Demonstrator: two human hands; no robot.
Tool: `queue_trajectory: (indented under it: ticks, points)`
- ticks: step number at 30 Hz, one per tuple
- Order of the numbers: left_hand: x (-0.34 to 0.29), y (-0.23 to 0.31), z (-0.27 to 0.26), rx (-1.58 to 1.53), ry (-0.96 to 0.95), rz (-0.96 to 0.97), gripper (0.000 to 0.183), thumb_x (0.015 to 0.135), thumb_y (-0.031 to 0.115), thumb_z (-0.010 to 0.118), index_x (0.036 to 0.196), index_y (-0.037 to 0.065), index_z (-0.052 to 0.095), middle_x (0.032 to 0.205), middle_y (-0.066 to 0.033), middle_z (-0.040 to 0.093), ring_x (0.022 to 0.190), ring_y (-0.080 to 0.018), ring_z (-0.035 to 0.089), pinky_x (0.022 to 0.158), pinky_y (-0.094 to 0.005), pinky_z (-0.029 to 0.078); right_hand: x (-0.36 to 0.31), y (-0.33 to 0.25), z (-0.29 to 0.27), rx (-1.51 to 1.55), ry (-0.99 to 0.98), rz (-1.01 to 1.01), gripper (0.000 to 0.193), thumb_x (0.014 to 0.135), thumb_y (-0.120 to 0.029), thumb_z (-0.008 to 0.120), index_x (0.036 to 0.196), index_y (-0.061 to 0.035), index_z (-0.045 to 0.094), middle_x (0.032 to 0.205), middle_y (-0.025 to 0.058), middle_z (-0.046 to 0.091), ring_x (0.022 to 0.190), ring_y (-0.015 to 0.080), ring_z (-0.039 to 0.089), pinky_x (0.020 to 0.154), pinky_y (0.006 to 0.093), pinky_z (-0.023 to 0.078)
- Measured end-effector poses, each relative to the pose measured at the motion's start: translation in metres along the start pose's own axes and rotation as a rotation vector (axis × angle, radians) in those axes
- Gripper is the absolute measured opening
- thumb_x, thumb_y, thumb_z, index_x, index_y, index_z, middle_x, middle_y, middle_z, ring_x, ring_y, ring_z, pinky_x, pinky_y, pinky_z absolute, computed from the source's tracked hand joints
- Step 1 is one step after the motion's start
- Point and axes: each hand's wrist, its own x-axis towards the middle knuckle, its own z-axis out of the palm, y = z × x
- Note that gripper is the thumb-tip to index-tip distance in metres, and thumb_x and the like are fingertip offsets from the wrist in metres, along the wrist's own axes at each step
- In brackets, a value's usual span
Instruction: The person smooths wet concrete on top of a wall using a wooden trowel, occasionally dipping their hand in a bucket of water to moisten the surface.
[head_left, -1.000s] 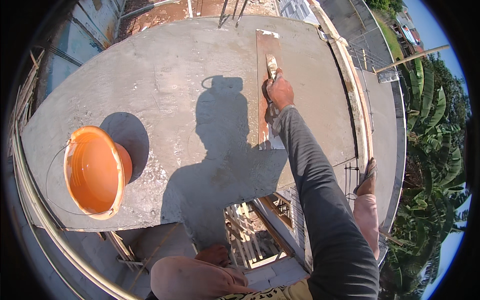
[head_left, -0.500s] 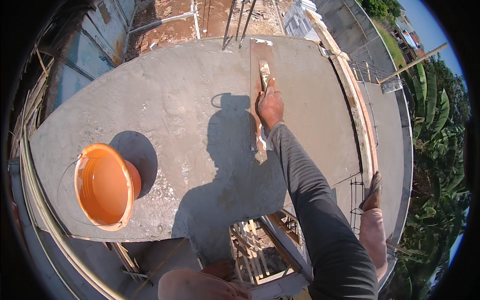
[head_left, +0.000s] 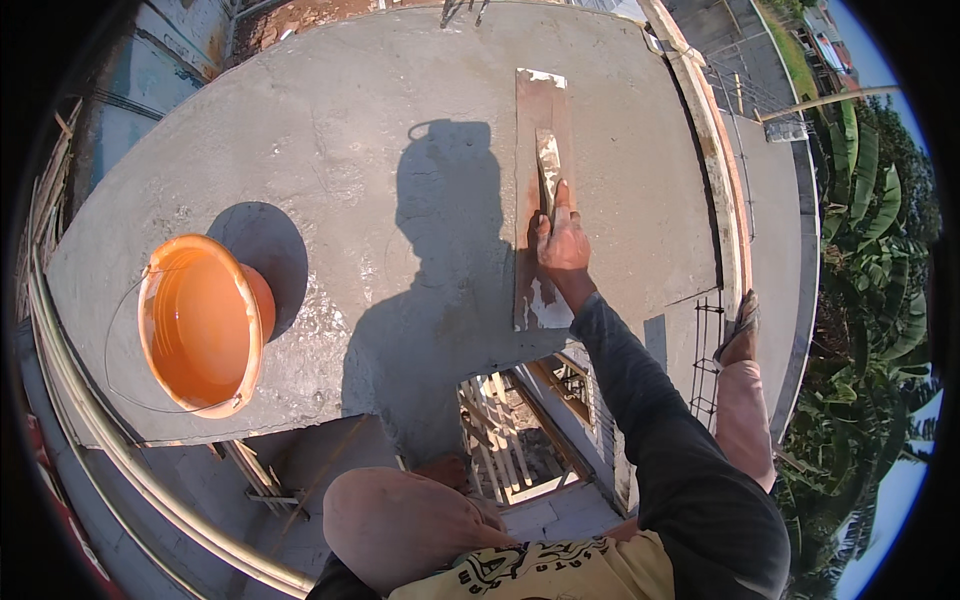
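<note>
My right hand (head_left: 565, 243) is closed around the handle of a long, flat rectangular float (head_left: 530, 200). The float lies face down on wet grey concrete (head_left: 610, 150), its long side pointing away from me, with pale mortar smeared on both ends and on the handle. My left hand is out of view; only a bit of dark sleeve shows at the bottom edge. To the left, an orange bucket (head_left: 205, 325) sits tilted in view on the slab, its wire handle hanging down on the left side. My shadow falls across the concrete between bucket and float.
Just below the float, the slab's near edge drops to an opening with wooden sticks (head_left: 495, 430). A timber form board (head_left: 725, 180) runs along the right, my sandalled foot (head_left: 740, 335) by its near end. Rebar (head_left: 705, 375) stands there. Bamboo poles (head_left: 110, 450) line the left.
My right hand has drawn the float toward me, down to the slab's near edge. My view has tipped, bringing my knee and shirt further into the picture.
</note>
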Motion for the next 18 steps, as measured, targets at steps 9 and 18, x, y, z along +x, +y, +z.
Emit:
queue_trajectory:
  ticks: [9, 18]
  points:
    - [0.008, 0.000, 0.003, -0.034, 0.028, 0.037, 0.020, 0.081, 0.020, 0.073, 0.074, 0.005, 0.063, 0.084, -0.0084, 0.058, 0.092, -0.0257, 0.056, 0.078, -0.0387, 0.049, 0.073, -0.113, 0.013, -0.118, 0.120, -0.541, 0.055, 0.097, -0.023, 0.052, 0.149, -0.0147, 0.038, 0.105, 0.0214, 0.065, 0.100, 0.0373, 0.064, 0.083, 0.0508, 0.046]
    - [-0.008, 0.001, 0.004, -0.054, 0.081, 0.031, 0.018, 0.080, 0.018, 0.074, 0.073, 0.005, 0.062, 0.082, -0.0082, 0.058, 0.090, -0.0258, 0.057, 0.076, -0.0387, 0.049, -0.086, 0.056, -0.006, 0.144, -0.113, -0.008, 0.077, 0.093, -0.013, 0.059, 0.158, -0.0164, 0.017, 0.129, 0.0275, 0.058, 0.113, 0.0440, 0.061, 0.095, 0.0488, 0.049]
